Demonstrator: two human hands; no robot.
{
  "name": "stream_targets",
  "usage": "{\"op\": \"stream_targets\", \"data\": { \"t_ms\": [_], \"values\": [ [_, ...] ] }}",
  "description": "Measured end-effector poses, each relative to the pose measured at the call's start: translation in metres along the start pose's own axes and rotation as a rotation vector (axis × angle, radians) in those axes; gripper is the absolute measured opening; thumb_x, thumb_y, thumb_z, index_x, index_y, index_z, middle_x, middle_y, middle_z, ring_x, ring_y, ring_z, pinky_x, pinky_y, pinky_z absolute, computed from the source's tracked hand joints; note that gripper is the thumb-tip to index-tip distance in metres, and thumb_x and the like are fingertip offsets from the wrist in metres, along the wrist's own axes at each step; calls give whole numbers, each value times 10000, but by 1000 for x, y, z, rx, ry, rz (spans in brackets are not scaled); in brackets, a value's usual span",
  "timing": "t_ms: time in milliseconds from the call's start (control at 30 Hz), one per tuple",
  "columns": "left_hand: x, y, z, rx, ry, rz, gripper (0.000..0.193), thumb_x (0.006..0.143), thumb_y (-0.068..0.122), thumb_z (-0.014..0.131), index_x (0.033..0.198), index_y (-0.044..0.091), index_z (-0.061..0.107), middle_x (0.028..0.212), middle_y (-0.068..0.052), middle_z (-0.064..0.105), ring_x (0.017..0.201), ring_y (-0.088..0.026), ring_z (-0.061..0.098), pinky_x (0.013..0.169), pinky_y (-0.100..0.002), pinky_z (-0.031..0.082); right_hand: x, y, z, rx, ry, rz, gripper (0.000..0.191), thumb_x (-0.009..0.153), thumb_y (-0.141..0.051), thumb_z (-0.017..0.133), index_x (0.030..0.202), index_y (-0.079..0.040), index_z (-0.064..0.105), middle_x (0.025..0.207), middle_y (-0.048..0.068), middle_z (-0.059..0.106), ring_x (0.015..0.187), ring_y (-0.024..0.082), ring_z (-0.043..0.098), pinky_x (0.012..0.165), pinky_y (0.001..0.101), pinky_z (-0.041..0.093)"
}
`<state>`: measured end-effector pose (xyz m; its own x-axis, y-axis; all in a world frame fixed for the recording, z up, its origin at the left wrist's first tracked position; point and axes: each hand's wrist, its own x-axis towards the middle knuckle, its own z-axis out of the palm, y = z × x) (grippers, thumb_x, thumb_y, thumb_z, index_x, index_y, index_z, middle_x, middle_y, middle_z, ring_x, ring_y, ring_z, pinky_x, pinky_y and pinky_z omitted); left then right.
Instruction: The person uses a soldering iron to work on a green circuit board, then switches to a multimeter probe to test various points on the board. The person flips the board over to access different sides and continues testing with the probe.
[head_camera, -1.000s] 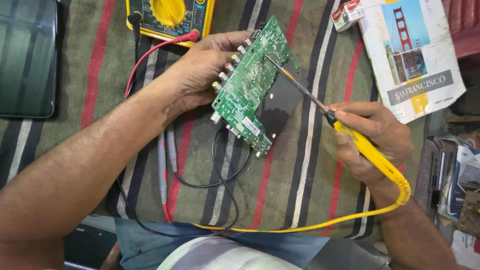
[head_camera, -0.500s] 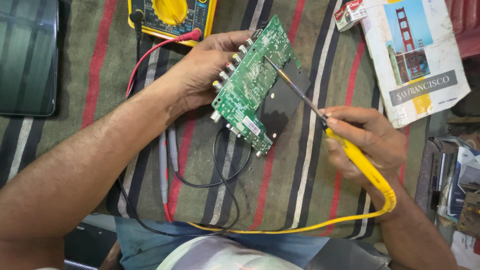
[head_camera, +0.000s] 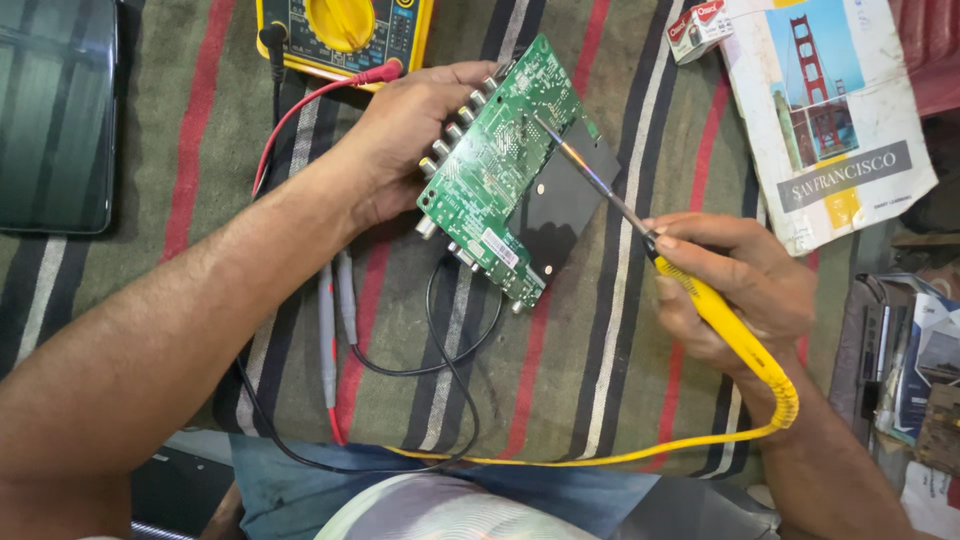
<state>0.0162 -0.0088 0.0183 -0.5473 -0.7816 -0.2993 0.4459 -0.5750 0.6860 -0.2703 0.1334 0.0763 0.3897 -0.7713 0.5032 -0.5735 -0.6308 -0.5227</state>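
Green circuit board (head_camera: 497, 165) sits in the middle of the striped cloth (head_camera: 600, 380), tipped up on its edge. It has a black square part (head_camera: 562, 205) on its right side and a row of small silver plugs (head_camera: 452, 135) along its left edge. The left hand (head_camera: 405, 135) holds the board by that left edge, with its fingers curled around the top corner. The right hand (head_camera: 735, 290) is to the right of the board and is closed around the yellow handle of a soldering iron (head_camera: 690, 290). The iron's thin metal tip (head_camera: 545, 128) touches the board near its top. A yellow cord (head_camera: 600, 458) runs from the handle and loops below the board.

Just above the board, to the left, lies a yellow meter (head_camera: 345, 35). A red wire (head_camera: 300, 110) and a black wire (head_camera: 450, 350) lead from it, and two probes (head_camera: 335, 320) lie below the board on the left. Far left of the board is a dark screen (head_camera: 55, 110). To the right of the board, up high, lie a booklet with a red bridge picture (head_camera: 830, 110) and a small red and white box (head_camera: 697, 25).
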Motion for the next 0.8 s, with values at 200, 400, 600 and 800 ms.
{"op": "stream_targets", "data": {
  "t_ms": [200, 400, 600, 800],
  "values": [
    [-3, 0, 2, -27, -71, 16, 381, 1021, 44, 423, 1336, -32, 623, 1077, -104, 749, 848, -136, 746, 754, -302, 645, 0, -3, 0, 6, -12, 42, 272, 929, 72, 717, 1190, -5, 695, 1185, 198, 702, 1048, 245, 738, 902, 281, 615],
    [-3, 1, 4, -43, -78, 20, 367, 1020, 43, 435, 1325, -25, 629, 1076, -105, 749, 853, -134, 745, 758, -299, 645, 0, -3, 1, 41, -12, 48, 270, 944, 56, 724, 1203, -13, 696, 1208, 200, 697, 1062, 237, 731, 919, 273, 609],
    [-4, 0, 6, -37, -34, 18, 387, 1019, 60, 447, 1365, -16, 603, 1093, -108, 753, 875, -137, 754, 773, -301, 654, -2, -2, 0, 51, -11, 47, 257, 958, 45, 730, 1205, -17, 698, 1208, 191, 700, 1057, 227, 734, 916, 266, 614],
    [-4, 1, 7, -25, -47, 15, 394, 1019, 71, 439, 1366, -7, 608, 1092, -101, 753, 859, -130, 751, 757, -300, 652, -5, -2, -2, 28, -12, 65, 262, 951, 49, 729, 1203, -19, 704, 1211, 191, 702, 1035, 214, 733, 886, 252, 608]
  ]
}}
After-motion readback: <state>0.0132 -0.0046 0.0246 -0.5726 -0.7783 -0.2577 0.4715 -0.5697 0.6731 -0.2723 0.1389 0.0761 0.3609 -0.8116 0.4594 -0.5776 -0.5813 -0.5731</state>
